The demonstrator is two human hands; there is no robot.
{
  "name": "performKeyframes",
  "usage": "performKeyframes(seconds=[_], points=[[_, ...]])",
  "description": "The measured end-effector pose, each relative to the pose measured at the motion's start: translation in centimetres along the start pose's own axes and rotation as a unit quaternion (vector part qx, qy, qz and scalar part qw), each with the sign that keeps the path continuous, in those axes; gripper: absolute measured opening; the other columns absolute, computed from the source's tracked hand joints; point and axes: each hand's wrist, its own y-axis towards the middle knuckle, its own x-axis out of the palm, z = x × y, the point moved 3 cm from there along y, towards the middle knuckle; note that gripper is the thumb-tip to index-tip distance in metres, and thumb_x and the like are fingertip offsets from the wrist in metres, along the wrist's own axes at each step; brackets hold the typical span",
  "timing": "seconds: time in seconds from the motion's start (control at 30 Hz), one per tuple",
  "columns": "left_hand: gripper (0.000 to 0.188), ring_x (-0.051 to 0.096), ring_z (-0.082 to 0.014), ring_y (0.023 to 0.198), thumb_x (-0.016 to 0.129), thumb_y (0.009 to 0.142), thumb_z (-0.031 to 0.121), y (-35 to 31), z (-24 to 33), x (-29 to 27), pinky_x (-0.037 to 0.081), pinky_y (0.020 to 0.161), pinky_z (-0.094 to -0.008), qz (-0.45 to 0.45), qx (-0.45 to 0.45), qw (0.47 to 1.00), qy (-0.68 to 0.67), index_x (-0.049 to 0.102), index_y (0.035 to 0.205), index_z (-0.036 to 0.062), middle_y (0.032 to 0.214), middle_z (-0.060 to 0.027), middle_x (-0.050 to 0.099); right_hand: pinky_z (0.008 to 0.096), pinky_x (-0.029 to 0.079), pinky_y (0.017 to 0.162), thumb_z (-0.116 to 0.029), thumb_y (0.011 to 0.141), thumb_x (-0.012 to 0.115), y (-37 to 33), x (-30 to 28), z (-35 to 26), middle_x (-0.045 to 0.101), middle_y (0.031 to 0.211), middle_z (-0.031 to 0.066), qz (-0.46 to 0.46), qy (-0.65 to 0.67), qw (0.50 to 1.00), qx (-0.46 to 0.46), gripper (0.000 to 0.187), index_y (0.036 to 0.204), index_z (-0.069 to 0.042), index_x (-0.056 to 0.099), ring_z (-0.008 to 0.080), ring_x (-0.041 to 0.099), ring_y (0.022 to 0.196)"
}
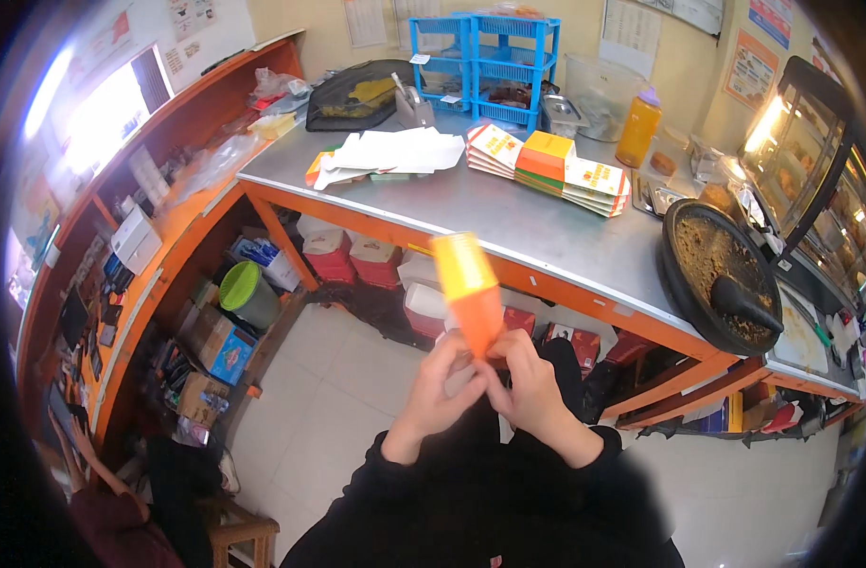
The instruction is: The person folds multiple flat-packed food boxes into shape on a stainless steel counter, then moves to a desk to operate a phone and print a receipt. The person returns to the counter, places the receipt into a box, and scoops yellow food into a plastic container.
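Observation:
In front of my body, above the floor and short of the table's near edge, I hold an orange and yellow cardboard food box [469, 289], slightly smeared by motion. My left hand [438, 388] pinches its lower end from the left. From the right, the fingers of my right hand [532, 388] close on that same end, both thumbs nearly meeting. Beyond them, on the metal-topped table [376, 204], lie stacks of flat printed food boxes [599, 185] in white, orange and green. White sheets of card [390, 154] are spread to their left.
A dark mortar [674, 298] with a pestle [747, 308] stands at the table's right, near a lit glass food case [816, 189]. A yellow squeeze bottle [638, 133] and blue rack [471, 71] stand behind. Another person [121, 516] sits lower left beside a wooden stool [244, 532].

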Motion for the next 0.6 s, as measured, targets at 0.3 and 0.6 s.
performKeyframes(seconds=[0.3,0.6], points=[[0.048,0.047,-0.0211,0.116,0.058,0.076,-0.014,-2.0,-5.6,2.3,0.045,0.094,-0.0358,-0.038,-0.106,0.97,-0.217,0.045,0.12,-0.0005,0.125,-0.0097,0.043,0.0171,0.034,0.045,-0.005,0.074,0.071,-0.2,0.1,2.4,0.041,0.06,-0.0026,0.029,0.111,0.977,0.18,0.031,0.073,-0.007,0.041,0.0017,0.041,0.053],[0.054,0.055,-0.019,0.106,0.069,0.071,-0.006,-3.0,-8.6,3.2,0.048,0.087,-0.0324,0.03,-0.026,0.998,-0.041,0.045,0.12,-0.0007,0.115,-0.0108,0.052,0.0208,0.041,0.045,-0.003,0.083,0.056,-2.3,1.1,7.4,0.055,0.07,0.0041,0.01,0.356,0.883,0.306,0.012,0.081,-0.002,0.045,0.0083,0.056,0.054]])
